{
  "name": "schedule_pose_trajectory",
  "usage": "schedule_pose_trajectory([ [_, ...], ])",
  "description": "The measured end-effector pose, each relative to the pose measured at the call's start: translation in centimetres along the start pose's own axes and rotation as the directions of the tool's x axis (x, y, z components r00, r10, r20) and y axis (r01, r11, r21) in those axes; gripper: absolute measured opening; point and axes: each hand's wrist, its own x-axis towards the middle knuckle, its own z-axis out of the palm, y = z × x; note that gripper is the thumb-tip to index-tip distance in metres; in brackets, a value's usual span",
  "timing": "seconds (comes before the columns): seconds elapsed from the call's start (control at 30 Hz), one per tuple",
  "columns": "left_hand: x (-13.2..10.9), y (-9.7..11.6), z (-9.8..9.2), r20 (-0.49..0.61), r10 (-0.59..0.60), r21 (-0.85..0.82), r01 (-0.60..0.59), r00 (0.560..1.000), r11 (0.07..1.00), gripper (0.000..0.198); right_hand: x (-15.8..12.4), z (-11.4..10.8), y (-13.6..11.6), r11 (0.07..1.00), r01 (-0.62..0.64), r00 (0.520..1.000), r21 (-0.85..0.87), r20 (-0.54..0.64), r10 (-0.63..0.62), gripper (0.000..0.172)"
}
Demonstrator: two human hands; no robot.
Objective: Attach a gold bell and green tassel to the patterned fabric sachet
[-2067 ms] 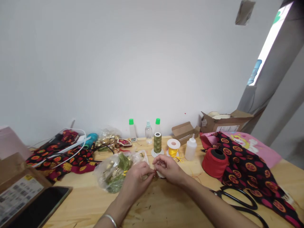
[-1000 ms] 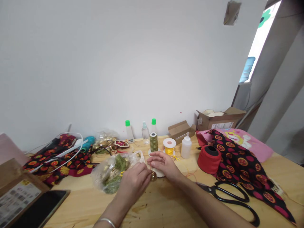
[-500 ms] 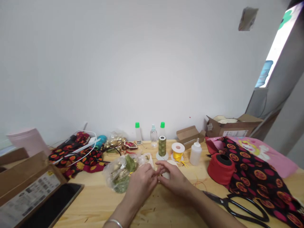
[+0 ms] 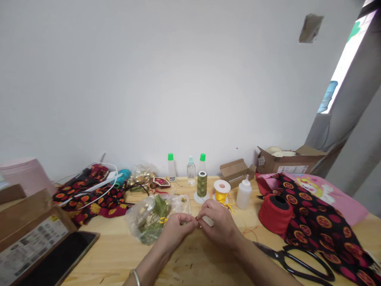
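Observation:
Both hands meet over the middle of the wooden table (image 4: pixel 190 262). My left hand (image 4: pixel 180 230) pinches with thumb and forefinger at a tiny, dark, brownish-gold piece (image 4: pixel 197 221), too small to name. The fingers of my right hand (image 4: pixel 218 222) close on the same piece from the other side. Left of my left hand lies a clear plastic bag (image 4: pixel 135 218) with green tassels (image 4: pixel 160 206) and a bit of yellow cord in it. Behind my right hand stand a spool of yellow cord (image 4: pixel 222 196) and a cone of olive-green thread (image 4: pixel 202 184).
Black-handled scissors (image 4: pixel 306 264) and a red thread cone (image 4: pixel 275 216) lie to the right, beside patterned dark fabric (image 4: pixel 324 222). A white squeeze bottle (image 4: pixel 244 194) stands behind. On the left are a cardboard box (image 4: pixel 32 238) and a dark phone-like slab (image 4: pixel 59 262).
My left hand has turned and drawn slightly left, so its thumb and forefinger now show pinched. My right hand's fingers have curled inward. The whole view has shifted slightly.

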Motion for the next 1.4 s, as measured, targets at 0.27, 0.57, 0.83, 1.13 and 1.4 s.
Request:
schedule_pose_trajectory([
  [0.27,-0.3,0.7,-0.1,0.031,-0.065,-0.078,0.068,0.997,0.995,0.034,-0.2,-0.2,-0.8,0.971,0.020,0.999,-0.240,0.043,-0.010,0.015],
  [0.57,-0.2,0.5,-0.3,0.082,-0.069,-0.091,0.076,0.994,0.993,0.034,-0.2,-0.2,-0.8,0.977,-0.076,0.993,-0.202,0.072,0.092,0.013],
  [0.83,-0.2,0.5,-0.1,0.004,-0.028,-0.016,0.028,1.000,0.999,0.025,-0.4,0.6,-1.2,0.962,-0.189,0.981,-0.199,-0.007,0.191,0.013],
  [1.13,-0.2,0.4,0.4,-0.075,0.013,0.061,-0.008,0.997,0.998,0.020,0.4,0.5,-0.2,0.618,-0.637,0.762,0.460,0.254,0.596,0.006],
  [1.4,-0.3,0.4,0.3,-0.030,0.043,0.090,-0.040,0.999,0.995,0.024,0.4,0.5,0.4,0.348,-0.715,0.677,0.607,0.476,0.562,0.010],
])
